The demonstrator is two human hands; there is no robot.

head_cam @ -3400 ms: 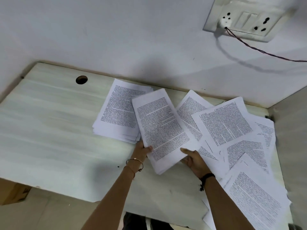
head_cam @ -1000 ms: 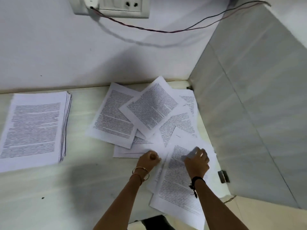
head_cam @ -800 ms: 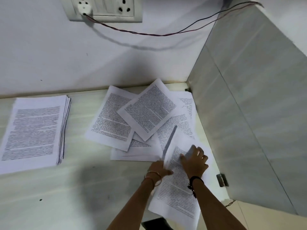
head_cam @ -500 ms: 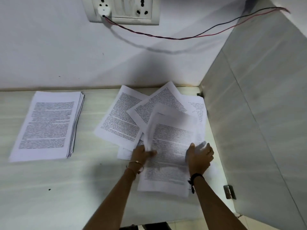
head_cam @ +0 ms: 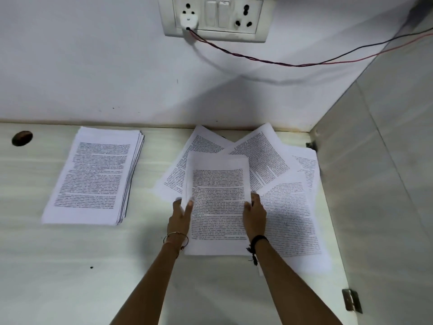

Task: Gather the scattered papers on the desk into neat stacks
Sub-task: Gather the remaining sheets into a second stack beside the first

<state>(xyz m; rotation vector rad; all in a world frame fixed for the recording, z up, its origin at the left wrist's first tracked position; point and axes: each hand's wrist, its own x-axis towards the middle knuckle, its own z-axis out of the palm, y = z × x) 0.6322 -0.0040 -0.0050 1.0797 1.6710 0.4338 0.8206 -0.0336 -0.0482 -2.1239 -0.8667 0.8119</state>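
A bundle of printed sheets (head_cam: pixel 218 202) lies straight in front of me on the pale desk (head_cam: pixel 70 266). My left hand (head_cam: pixel 180 215) grips its left edge, thumb on top. My right hand (head_cam: pixel 255 215) grips its right edge the same way. Under and behind the bundle lie scattered printed sheets (head_cam: pixel 264 153), fanned toward the right corner, with another sheet (head_cam: pixel 295 219) to the right of my right hand. A squared stack of papers (head_cam: pixel 93 174) sits apart on the left.
A grey side panel (head_cam: pixel 379 195) closes off the desk on the right, with a metal bracket (head_cam: pixel 351 300) low on it. The wall behind carries a socket plate (head_cam: pixel 215 17) with a plug and a red-black wire (head_cam: pixel 293 63). A cable hole (head_cam: pixel 22 138) is far left.
The bundle that was lifted and curling between my hands now lies flat and straight, held at both side edges. The view has swung left, showing more of the left stack.
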